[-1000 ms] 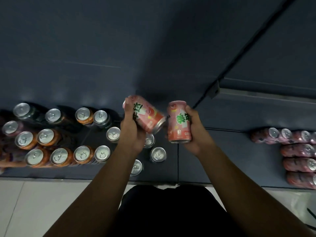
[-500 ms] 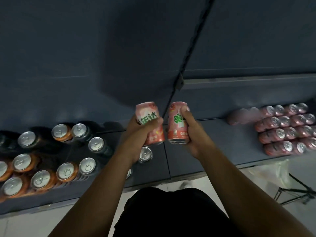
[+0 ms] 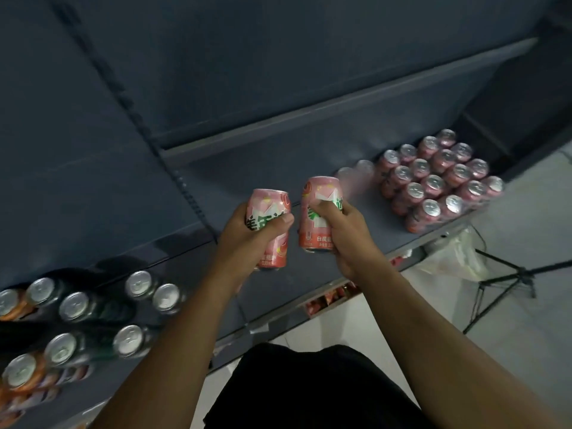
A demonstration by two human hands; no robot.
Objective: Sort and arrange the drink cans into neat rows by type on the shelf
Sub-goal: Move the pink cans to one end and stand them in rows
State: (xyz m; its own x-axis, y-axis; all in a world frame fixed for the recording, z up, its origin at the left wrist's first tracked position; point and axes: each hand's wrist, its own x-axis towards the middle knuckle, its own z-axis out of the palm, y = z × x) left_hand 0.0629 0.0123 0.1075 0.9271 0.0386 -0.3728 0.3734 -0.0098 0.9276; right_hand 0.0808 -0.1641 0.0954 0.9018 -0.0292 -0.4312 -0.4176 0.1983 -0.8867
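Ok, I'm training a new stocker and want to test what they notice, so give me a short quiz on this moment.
1. True or false: the left hand grips one pink can, the right hand a second pink can.
2. The block of pink cans stands on the shelf: A) on the person's left, B) on the person's right, C) on the floor.
3. Do the two held cans touch?
Key: 1 true; 2 B; 3 no, a gap separates them.

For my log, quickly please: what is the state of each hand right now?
Left hand: closed, holding a pink can.
Right hand: closed, holding a second pink can.
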